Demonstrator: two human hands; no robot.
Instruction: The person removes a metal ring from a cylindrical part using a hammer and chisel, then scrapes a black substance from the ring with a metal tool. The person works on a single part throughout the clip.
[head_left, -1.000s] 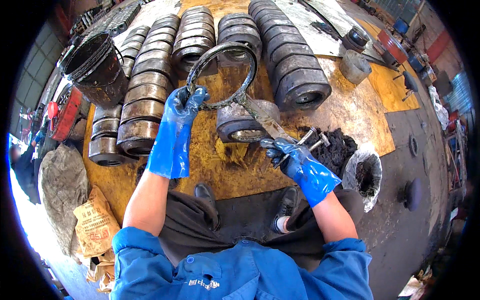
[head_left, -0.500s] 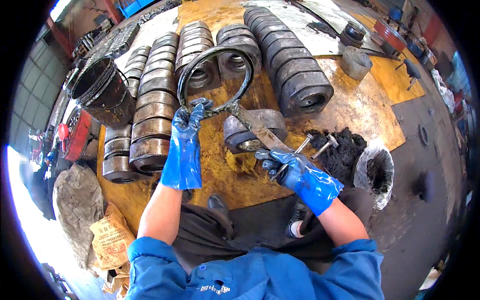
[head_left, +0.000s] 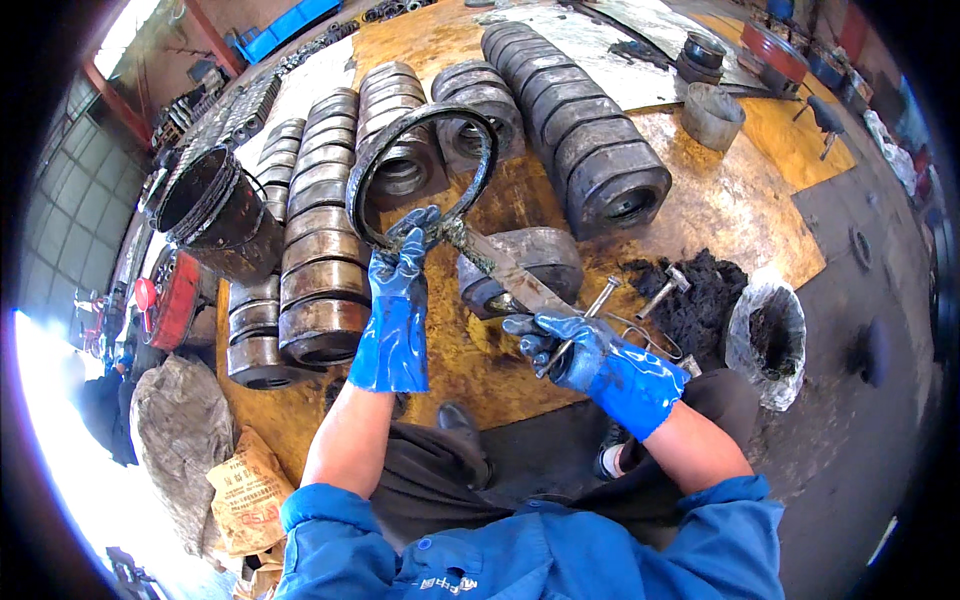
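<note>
Over the stained plywood sheet (head_left: 740, 200), a glossy dark ring (head_left: 357, 195) held aloft

At the ring's near edge, the left hand (head_left: 400, 262), in a blue rubber glove, is clamped on the rim with fingers and thumb together. The ring tilts up in the air beyond that glove. The right hand (head_left: 590, 355), gloved alike, is wrapped round the near end of a flat metal blade (head_left: 520, 277), with a metal rod (head_left: 602, 298) also caught in its grasp. The blade slants away to the left; its far end, clotted with dark muck, reaches the ring's near right edge beside the left fingers, though whether the two are joined there I cannot tell.

Below the blade, a thick metal cylinder (head_left: 538, 248) lies on its side. Farther off run rows of hollow metal cylinders (head_left: 605, 145). To the left is a blackened bucket (head_left: 240, 225); to the right, a T-shaped metal tool (head_left: 668, 288) rests at a black fibrous heap (head_left: 715, 300), near a clear plastic bag (head_left: 793, 355) holding dark material.
</note>
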